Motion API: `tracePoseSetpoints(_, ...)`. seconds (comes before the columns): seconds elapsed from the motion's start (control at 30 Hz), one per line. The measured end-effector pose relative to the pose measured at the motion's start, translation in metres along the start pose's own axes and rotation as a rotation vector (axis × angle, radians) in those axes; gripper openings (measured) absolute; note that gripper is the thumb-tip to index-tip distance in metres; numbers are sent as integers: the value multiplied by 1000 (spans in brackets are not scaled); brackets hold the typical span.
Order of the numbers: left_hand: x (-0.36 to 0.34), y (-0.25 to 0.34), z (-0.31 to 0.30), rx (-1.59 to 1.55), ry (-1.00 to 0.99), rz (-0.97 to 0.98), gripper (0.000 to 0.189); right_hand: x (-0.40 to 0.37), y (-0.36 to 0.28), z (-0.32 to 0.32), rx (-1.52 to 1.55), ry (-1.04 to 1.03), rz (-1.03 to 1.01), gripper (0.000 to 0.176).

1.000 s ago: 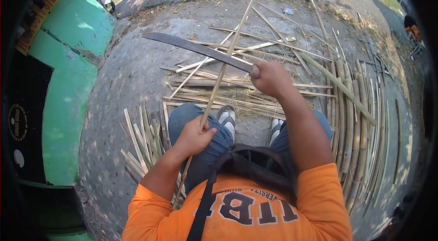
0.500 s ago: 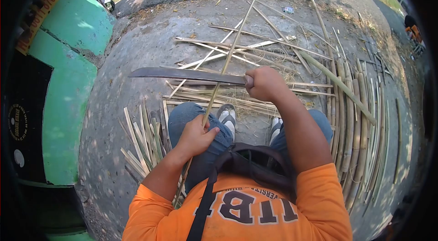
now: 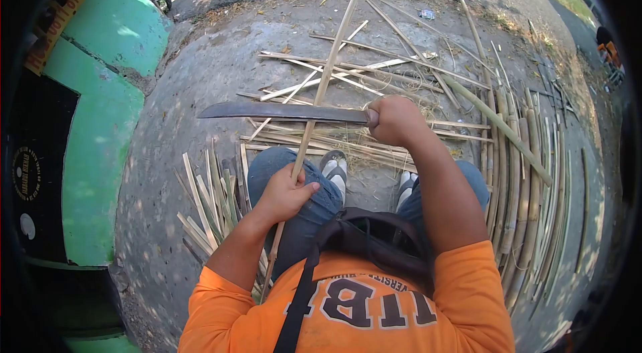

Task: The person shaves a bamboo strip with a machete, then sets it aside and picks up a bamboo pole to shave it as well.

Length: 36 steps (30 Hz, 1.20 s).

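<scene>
So the right hand [image 3: 396, 122] has its fist closed round the handle of a long dark curved blade [image 3: 281, 111] lying across a pale split-bamboo strip [image 3: 326, 75], which the left hand [image 3: 286, 195] grips over the knee, probably to steady it.

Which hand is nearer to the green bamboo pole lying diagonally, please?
The right hand: gripping the machete, it is left of the green bamboo pole. The left hand, around a bamboo strip, is farther left.
</scene>
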<state>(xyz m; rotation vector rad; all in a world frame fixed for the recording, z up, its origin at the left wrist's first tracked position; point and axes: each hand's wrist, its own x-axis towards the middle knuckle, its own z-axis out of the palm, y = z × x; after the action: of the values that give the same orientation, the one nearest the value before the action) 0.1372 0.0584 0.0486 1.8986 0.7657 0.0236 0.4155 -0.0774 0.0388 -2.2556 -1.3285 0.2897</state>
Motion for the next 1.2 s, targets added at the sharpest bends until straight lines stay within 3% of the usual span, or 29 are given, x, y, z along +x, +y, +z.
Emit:
tracePoseSetpoints(0.1,0,-1,-1,-66,-10,-12,32,6,8,-5,10,-5,136,18)
tracePoseSetpoints(0.23,-1,-2,-1,-153,8,-15,32,-2,-7,-13,13,-41,39,19)
tracePoseSetpoints(0.43,0,-1,-4,2,-11,6,34,-11,-28,-12,-98,-129,-83,16)
tracePoseSetpoints(0.93,-2,-3,-10,-52,-99,-2,34,10,6,6,51,91,19,21)
tracePoseSetpoints(1.03,-3,-1,-15,-88,-137,43,32,8,1,11,78,99,-61,19)
tracePoseSetpoints(1.2,3,-14,-33,-474,-399,-96,33,4,-16,11,64,4,-134,15)
